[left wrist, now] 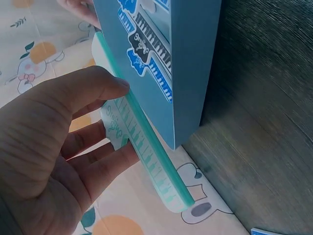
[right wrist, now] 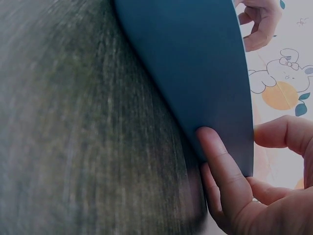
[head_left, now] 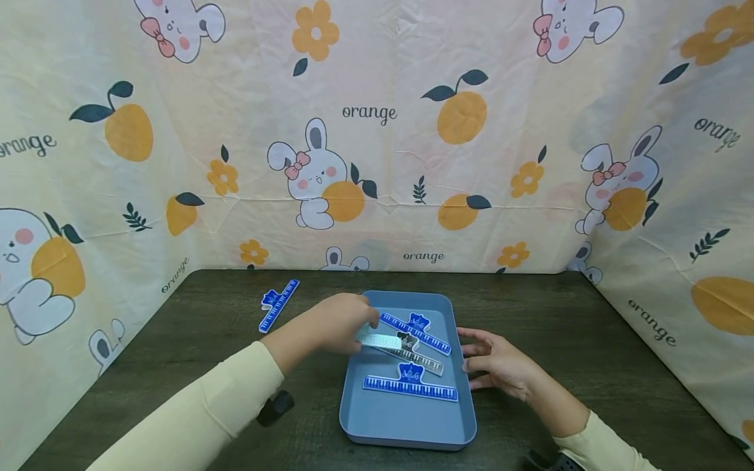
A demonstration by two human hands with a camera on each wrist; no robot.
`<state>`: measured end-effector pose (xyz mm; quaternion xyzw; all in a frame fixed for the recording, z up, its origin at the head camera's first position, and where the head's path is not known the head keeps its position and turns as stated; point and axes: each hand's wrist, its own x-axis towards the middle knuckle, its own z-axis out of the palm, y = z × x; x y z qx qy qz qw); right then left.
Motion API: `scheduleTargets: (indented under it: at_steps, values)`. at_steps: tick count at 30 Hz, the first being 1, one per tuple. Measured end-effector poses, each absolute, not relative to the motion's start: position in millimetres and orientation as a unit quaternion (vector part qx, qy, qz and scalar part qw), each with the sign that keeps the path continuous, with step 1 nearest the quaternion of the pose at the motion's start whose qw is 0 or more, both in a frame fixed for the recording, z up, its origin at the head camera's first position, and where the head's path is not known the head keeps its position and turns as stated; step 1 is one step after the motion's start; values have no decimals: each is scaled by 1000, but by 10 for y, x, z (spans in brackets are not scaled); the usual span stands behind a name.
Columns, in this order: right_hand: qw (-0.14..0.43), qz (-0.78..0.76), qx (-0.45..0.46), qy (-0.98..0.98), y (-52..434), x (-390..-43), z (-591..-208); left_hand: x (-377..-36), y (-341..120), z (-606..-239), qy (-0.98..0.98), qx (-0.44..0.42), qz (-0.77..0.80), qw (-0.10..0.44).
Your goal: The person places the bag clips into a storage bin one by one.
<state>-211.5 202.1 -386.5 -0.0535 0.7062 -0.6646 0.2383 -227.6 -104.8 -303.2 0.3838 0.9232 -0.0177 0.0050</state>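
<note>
Pinching a mint piano-print clip (left wrist: 146, 147) in its fingers, the left hand (head_left: 343, 322) hovers by the blue tray (head_left: 406, 424); right hand (head_left: 501, 363) just touches its side, fingers spread.

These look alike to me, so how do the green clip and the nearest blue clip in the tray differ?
The left hand holds the green clip; the nearest blue clip lies in the tray. The green clip looks pale, the blue clip darker. Both have piano-key stripes and lettered tabs.

Looks like a small screened-off booth, though in what building I can't tell. Printed cloth (head_left: 400, 163) hangs along three sides of the dark table (head_left: 524, 311).
</note>
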Motion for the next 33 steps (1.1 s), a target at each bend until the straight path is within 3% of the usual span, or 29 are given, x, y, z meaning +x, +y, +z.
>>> scheduleTargets:
  at_steps: [33]
  values:
    - [238, -667, -62, 703, 2026, -2140, -3913, -2187, -526, -3165, 893, 443, -80, 27]
